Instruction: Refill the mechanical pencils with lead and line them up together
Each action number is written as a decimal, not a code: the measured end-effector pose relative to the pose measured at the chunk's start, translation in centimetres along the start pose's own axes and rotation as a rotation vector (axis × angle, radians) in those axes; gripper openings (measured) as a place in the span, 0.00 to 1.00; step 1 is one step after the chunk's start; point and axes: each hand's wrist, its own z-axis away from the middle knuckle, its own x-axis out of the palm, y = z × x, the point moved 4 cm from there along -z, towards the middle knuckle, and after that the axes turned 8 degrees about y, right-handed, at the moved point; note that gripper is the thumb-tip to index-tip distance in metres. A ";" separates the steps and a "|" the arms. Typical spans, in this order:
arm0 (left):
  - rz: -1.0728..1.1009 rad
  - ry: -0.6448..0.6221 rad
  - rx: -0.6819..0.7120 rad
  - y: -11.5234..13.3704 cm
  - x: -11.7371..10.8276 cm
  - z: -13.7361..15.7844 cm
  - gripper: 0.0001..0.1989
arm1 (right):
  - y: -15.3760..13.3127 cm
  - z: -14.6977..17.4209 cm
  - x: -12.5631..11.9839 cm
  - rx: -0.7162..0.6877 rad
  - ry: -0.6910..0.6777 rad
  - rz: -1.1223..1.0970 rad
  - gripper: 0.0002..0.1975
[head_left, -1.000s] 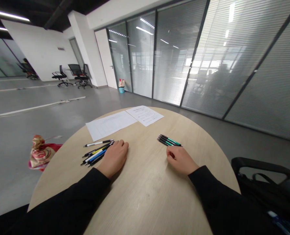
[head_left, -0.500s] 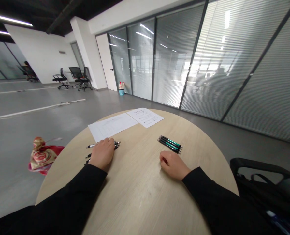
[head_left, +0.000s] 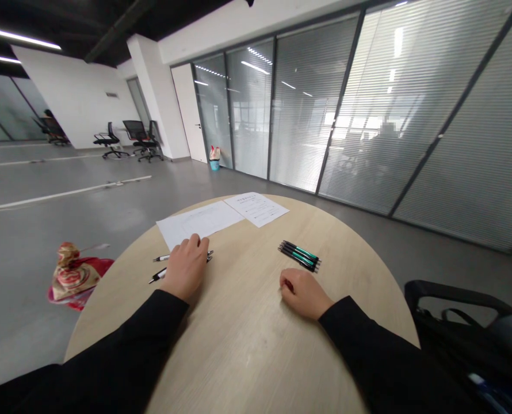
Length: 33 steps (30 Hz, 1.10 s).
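My left hand (head_left: 186,267) lies over a few black-and-white pens (head_left: 157,276), its fingers curled down around them. Pen ends stick out on both sides of the hand; their middles are hidden under it. To the right, my right hand (head_left: 304,293) rests on the table as a loose fist, with nothing visible in it. Just beyond that fist, several black-and-green pens (head_left: 299,256) lie side by side in a neat row, apart from the hand.
Two printed sheets of paper (head_left: 256,208) lie at the far side of the round wooden table (head_left: 243,356). A black chair (head_left: 458,299) stands close on the right. On the floor at left sits a red-and-gold bag (head_left: 77,276). Glass partitions with blinds run behind.
My left hand has shifted slightly, its fingers reaching up more, and the pens beneath it lie closer together. My right hand stays nearly where it was.
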 end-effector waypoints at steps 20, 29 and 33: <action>1.746 0.047 -0.535 4.8 -0.4 0.6 0.14 | -4.6 -2.9 1.6 0.108 0.015 -0.485 0.06; 1.600 -0.181 -0.343 4.8 0.6 0.8 0.11 | -0.3 -2.8 0.9 0.222 0.019 -0.555 0.08; 1.477 -0.225 -0.237 4.6 0.5 0.8 0.09 | 0.9 -2.7 0.9 0.246 0.032 -0.587 0.08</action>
